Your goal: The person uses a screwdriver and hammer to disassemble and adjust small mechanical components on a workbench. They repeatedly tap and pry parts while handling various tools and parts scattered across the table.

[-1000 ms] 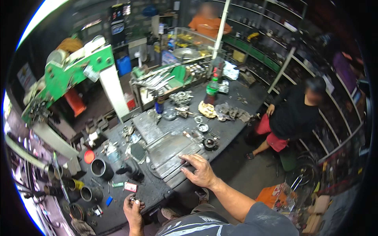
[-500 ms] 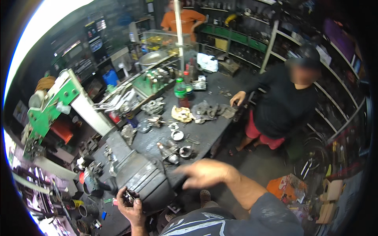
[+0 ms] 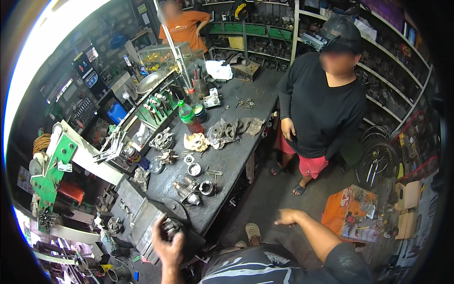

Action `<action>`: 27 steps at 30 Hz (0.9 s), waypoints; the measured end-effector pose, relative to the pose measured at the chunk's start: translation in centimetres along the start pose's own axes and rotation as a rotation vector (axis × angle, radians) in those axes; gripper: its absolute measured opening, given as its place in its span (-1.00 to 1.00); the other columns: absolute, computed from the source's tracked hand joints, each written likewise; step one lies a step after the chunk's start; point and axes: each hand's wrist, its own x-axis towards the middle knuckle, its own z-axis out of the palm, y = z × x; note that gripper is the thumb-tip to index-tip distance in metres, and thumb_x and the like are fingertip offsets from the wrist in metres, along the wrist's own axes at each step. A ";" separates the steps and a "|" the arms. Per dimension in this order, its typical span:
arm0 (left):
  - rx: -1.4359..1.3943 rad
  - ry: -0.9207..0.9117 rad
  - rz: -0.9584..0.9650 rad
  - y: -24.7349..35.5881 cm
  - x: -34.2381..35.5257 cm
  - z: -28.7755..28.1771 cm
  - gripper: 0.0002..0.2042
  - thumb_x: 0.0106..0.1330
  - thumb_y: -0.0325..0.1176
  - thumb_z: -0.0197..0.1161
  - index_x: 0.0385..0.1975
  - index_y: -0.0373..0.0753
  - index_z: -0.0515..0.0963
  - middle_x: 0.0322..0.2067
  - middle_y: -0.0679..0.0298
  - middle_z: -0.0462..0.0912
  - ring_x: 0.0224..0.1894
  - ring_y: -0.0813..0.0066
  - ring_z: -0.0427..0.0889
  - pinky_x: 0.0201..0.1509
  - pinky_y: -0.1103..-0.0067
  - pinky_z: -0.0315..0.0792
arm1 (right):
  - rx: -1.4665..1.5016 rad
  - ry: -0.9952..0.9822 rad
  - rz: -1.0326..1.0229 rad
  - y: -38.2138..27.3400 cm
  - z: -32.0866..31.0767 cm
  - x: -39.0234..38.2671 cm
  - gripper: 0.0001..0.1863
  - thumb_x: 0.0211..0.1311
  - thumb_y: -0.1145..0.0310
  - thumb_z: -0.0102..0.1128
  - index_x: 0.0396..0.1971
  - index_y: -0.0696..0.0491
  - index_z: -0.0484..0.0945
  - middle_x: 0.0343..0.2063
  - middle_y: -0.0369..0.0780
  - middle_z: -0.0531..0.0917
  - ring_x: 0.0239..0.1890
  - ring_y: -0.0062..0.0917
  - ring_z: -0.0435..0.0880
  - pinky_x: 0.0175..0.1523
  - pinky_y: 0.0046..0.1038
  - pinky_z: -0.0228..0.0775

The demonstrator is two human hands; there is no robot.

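The left hand (image 3: 169,251) is raised from the lower edge, wrist roughly straight and forearm upright, its fingers curled and its thumb opposite them on the right. Between them it holds a small dark metal part (image 3: 173,229), partly hidden by the fingers, in front of the vise (image 3: 142,232) at the bench's near end. The right hand (image 3: 287,217) hangs well apart from it, out over the floor (image 3: 246,208); the elbow is bent out to the right, the forearm slants up and leftward, and the fingers point left, loosely spread and holding nothing that shows.

Beyond the vise, on the dark bench (image 3: 257,97), lie a motor part (image 3: 187,193), with a metal ring (image 3: 207,188) just beside it and a small cup (image 3: 194,169) behind. Farther back are a cream cloth (image 3: 196,142), a dark rag (image 3: 236,131) and a green-topped bottle (image 3: 190,118), upright beside a round tin (image 3: 199,112). A spray can (image 3: 137,158) stands toward the left edge.

Across the bench's right side a person in black (image 3: 324,106) stands with one arm hanging; another in orange (image 3: 187,31) is at the back, elbow out. An orange box (image 3: 336,208) sits on the floor at right.
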 end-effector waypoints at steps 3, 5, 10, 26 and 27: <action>-0.456 -0.252 -0.412 3.0 2.4 6.8 -0.12 0.28 -0.07 0.55 0.57 -0.15 0.28 0.08 0.16 0.65 -0.13 0.36 0.66 -0.15 0.40 0.64 | -0.033 0.149 0.184 8.9 8.7 -0.9 -0.04 0.39 -0.14 0.39 0.51 0.29 0.32 -0.04 0.16 0.80 0.02 -0.03 0.81 0.17 -0.10 0.62; -0.616 -0.252 -0.506 0.2 2.9 10.2 -0.18 0.38 -0.06 0.46 0.60 -0.09 0.26 0.08 0.18 0.64 -0.17 0.36 0.67 -0.22 0.41 0.68 | -0.046 0.045 0.270 12.8 13.5 -1.8 -0.09 0.45 -0.22 0.32 0.45 0.28 0.44 0.15 0.21 0.73 0.25 -0.05 0.72 0.38 -0.06 0.47; -0.608 -0.325 -0.393 -1.3 2.3 14.0 -0.39 0.45 0.09 0.36 0.34 -0.19 0.52 -0.04 0.29 0.68 -0.15 0.49 0.62 -0.17 0.52 0.55 | 0.566 0.084 0.354 17.0 24.7 -0.3 -0.31 0.53 -0.10 0.28 0.38 0.12 0.43 -0.24 -0.04 0.80 -0.28 -0.18 0.79 -0.22 -0.05 0.66; -0.054 -1.041 -0.572 -2.3 -13.9 25.5 -0.43 0.49 -0.03 0.39 0.38 -0.19 0.52 -0.06 0.23 0.67 -0.07 0.32 0.67 0.07 0.34 0.58 | 1.102 0.345 0.492 30.0 58.8 -8.7 -0.42 0.46 -0.10 0.36 -0.14 0.25 0.72 -0.27 -0.04 0.78 -0.33 -0.29 0.81 -0.24 -0.18 0.75; -0.037 -0.984 -0.584 0.3 -15.6 27.4 -0.50 0.52 -0.09 0.36 0.35 -0.18 0.54 -0.19 0.32 0.65 -0.19 0.43 0.62 -0.06 0.44 0.55 | 1.082 0.337 0.501 31.9 56.9 -8.6 -0.43 0.46 -0.10 0.34 -0.14 0.24 0.72 -0.30 -0.04 0.76 -0.35 -0.29 0.80 -0.25 -0.18 0.74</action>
